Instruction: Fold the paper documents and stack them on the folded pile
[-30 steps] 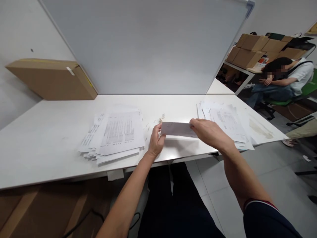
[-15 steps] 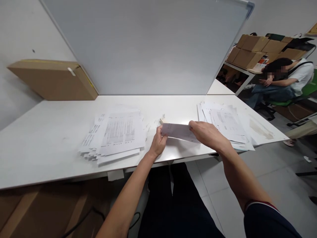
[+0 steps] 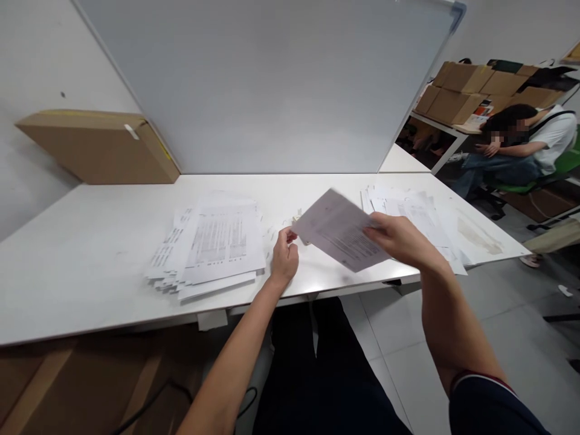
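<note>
My right fingers (image 3: 379,226) grip a printed sheet (image 3: 338,228), tilted above the white surface (image 3: 99,254). My left fingers (image 3: 284,235) curl at its nine-o'clock corner; I can't tell if they touch. A paper stack (image 3: 222,241) lies at eleven o'clock, another stack (image 3: 432,229) between one and two, a whiteboard (image 3: 272,84) at twelve.

Free room between whiteboard (image 3: 267,84) and sheet (image 3: 339,232), bar perhaps one small object (image 3: 296,219).

a white table (image 3: 99,241) carries 2 paper stacks (image 3: 222,238) (image 3: 421,219).
</note>
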A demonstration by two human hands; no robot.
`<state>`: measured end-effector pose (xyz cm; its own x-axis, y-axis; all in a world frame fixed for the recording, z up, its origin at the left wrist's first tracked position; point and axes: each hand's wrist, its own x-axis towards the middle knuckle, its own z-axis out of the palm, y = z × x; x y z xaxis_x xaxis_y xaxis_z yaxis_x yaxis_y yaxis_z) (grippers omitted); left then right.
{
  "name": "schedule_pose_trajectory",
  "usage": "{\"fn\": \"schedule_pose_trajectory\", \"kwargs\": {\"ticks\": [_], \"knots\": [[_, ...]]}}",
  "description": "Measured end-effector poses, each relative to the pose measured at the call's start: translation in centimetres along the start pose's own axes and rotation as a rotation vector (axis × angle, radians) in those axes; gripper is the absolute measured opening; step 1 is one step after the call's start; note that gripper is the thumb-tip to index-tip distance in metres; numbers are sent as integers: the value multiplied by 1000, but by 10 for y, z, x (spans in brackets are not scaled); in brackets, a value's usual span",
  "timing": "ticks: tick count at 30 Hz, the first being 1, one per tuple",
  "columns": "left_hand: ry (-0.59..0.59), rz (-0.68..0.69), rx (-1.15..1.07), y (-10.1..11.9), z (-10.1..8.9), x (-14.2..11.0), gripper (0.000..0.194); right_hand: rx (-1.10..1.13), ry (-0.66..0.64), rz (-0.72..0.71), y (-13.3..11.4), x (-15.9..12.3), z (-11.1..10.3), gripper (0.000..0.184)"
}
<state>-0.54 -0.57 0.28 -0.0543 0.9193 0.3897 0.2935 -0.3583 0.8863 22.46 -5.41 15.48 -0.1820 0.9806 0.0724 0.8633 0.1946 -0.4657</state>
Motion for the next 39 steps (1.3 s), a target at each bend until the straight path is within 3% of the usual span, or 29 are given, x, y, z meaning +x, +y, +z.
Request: {"fn": "schedule_pose_trajectory", "kwargs": {"ticks": [3,5,8,12,16,24,29,32,34,36,37,39], "knots": [[101,-46,126,-3,0,2,42,504,-158,81,23,-5,6,27],[76,18,232,-4,0,3,48,653,-315,210,41,-6,22,31],[-40,130,372,-4,2,1,61,609,-386,401,65,-6,49,26],[-118,82,493,-2,3,-1,66,731,-412,513,83,-5,68,20],[-153,67,532,-1,3,-1,67,860,-441,566,89,0,71,15],[-164,53,588,-2,6,-1,63,885,-409,604,84,8,77,11],[-150,68,594,-3,7,-2,62,841,-421,557,79,5,74,14],[-144,90,569,-3,7,-2,63,667,-284,519,80,4,65,19],[-144,97,546,-2,7,-1,62,592,-61,477,77,8,56,22],[-137,80,485,-3,6,-1,56,652,126,400,65,16,49,24],[-127,66,422,-3,6,-2,51,718,162,349,55,22,48,24],[-107,45,272,-6,5,-4,38,840,112,235,27,37,54,22]]}}
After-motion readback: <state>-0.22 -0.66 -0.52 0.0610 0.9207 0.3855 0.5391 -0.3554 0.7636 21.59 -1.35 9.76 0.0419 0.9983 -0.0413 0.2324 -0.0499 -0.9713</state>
